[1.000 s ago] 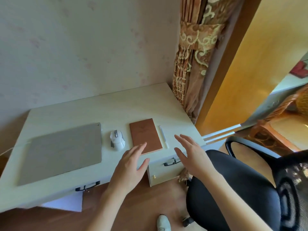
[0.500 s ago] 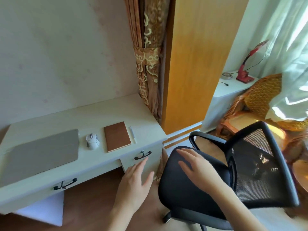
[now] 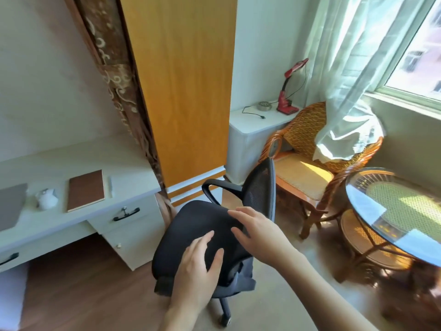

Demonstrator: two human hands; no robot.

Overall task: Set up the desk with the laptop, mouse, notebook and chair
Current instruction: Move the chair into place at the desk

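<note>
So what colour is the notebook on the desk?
Reddish-brown, a plain cover; the notebook shows clearly in the head view, beside the white mouse.

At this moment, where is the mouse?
In the head view, the white mouse sits on the desk at far left, between the closed laptop and the brown notebook.

A pale wall [image 3: 47,80] is flanked by a brown patterned curtain [image 3: 114,75] and an orange wooden panel [image 3: 183,87]. Sunlight is let in through a window [image 3: 420,53] behind a sheer curtain [image 3: 353,68]. A wicker armchair [image 3: 307,149], a glass-topped table [image 3: 401,211] and a red lamp [image 3: 290,89] are seen on the right.
</note>
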